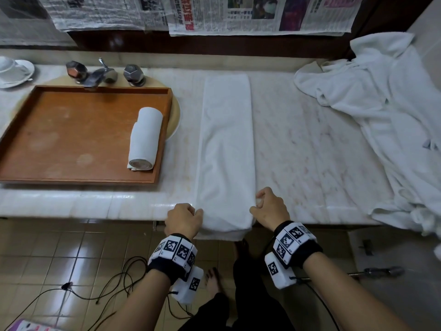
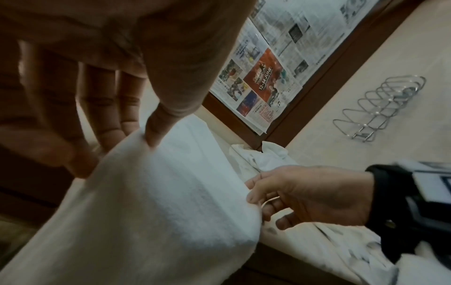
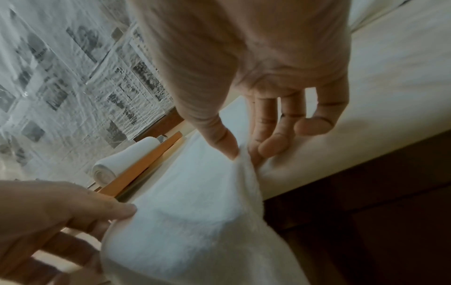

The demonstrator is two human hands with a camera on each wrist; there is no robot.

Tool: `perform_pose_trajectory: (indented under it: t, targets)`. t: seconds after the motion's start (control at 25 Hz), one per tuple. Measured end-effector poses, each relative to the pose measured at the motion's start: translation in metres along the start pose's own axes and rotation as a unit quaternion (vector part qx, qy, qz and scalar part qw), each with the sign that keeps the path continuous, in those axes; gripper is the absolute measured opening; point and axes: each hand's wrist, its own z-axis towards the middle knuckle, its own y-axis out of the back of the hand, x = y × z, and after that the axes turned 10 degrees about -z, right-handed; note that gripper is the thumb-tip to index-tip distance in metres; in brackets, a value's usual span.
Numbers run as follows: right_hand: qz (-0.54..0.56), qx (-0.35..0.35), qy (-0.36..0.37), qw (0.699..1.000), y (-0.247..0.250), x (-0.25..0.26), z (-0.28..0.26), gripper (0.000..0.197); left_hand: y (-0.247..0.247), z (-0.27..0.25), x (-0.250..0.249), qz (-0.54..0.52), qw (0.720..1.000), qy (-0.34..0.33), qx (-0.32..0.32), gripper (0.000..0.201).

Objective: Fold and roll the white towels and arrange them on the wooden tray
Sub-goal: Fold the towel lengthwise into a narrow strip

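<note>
- White terry cloth folded into a long narrow strip, the folded white towel (image 1: pixel 225 149) lies lengthwise on the pale marble counter (image 1: pixel 310 139), its near end draped over the counter's front edge.
- The left hand (image 1: pixel 183 218) reaches in knuckles up and pinches the near left corner of the strip between thumb and fingers (image 2: pixel 156 133).
- The right hand (image 1: pixel 269 209) mirrors it at the near right corner, thumb and forefinger nipping the fabric (image 3: pixel 229 146) while the other fingers hang loosely curled.
- Both wrists wear black bands with white blocks printed in square black markers.
- On the flat rectangular wooden tray with a raised rim (image 1: pixel 71 130), left of the strip, one rolled white towel (image 1: pixel 145 137) lies along the right side, its spiral end facing the viewer.
- A rumpled heap of white towelling (image 1: pixel 381 115) sprawls over the counter's right end.
- Faceted metal tap handles and spout (image 1: pixel 105 72) stand behind the tray; a white cup on a saucer (image 1: pixel 14 70) sits far left.
- Newspaper sheets (image 1: pixel 238 15) cover the wall above.
</note>
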Motion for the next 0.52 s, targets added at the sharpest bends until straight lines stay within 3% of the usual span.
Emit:
perform_pose_trajectory:
  t: [0.12,0.2,0.28,0.36,0.44,0.52]
  targets:
    - [-0.082,-0.017,-0.001,0.996,-0.004,0.011,-0.003,0.047,0.006,0.005,-0.003,0.008,1.000,0.016,-0.002,0.013]
    - [-0.188,-0.056,0.046,0.979,-0.010,0.020,-0.002,0.063,0.005,0.006,-0.007,0.053,0.998,0.003,-0.016,0.013]
    - [-0.249,-0.035,0.145,0.957,-0.019,0.028,0.004,0.071,-0.011,0.010,-0.015,0.121,0.988,-0.090,-0.039,0.040]
    - [-0.301,0.015,0.232,0.925,-0.026,0.029,0.015,0.065,-0.033,0.015,-0.025,0.159,0.961,-0.224,0.024,0.062]
    - [-0.324,0.030,0.215,0.921,-0.026,0.021,0.029,0.067,-0.046,0.030,-0.024,0.207,0.930,-0.283,0.110,0.062]
    - [-0.290,0.013,0.105,0.951,-0.015,0.017,0.043,0.067,-0.045,0.047,-0.024,0.177,0.963,-0.189,0.079,0.064]
